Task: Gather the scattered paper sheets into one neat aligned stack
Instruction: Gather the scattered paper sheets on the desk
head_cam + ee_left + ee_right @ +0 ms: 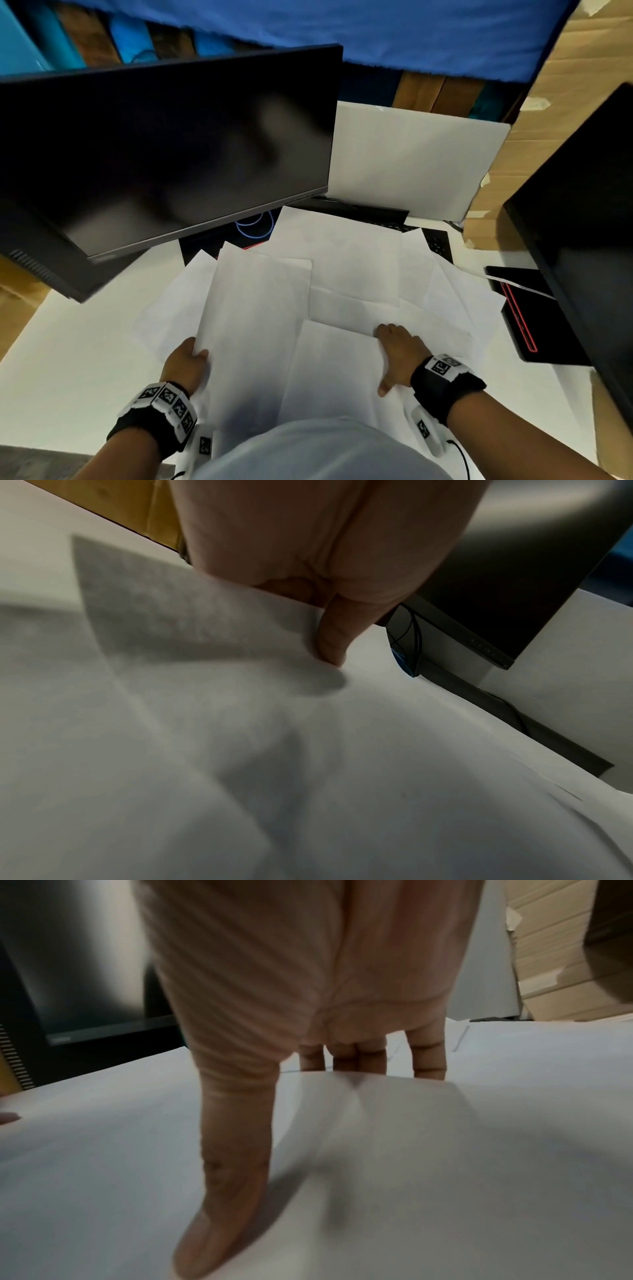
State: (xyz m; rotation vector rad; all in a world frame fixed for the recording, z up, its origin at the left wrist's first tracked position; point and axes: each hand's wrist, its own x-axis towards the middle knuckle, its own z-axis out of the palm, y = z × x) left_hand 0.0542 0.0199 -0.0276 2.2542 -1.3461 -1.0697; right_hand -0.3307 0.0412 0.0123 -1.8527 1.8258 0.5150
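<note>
Several white paper sheets lie overlapping and askew on the white desk. My left hand pinches the left edge of a long sheet. In the left wrist view its thumb presses on top of that sheet, and the fingers are hidden beneath it. My right hand holds the right edge of the nearest sheet. There the thumb lies along the paper, and the fingers reach behind a raised, bowed edge, their tips hidden.
A dark monitor overhangs the back left of the desk. A second dark screen and a black base with a red line stand at the right. A black keyboard peeks out from under the far sheets, with a white board behind.
</note>
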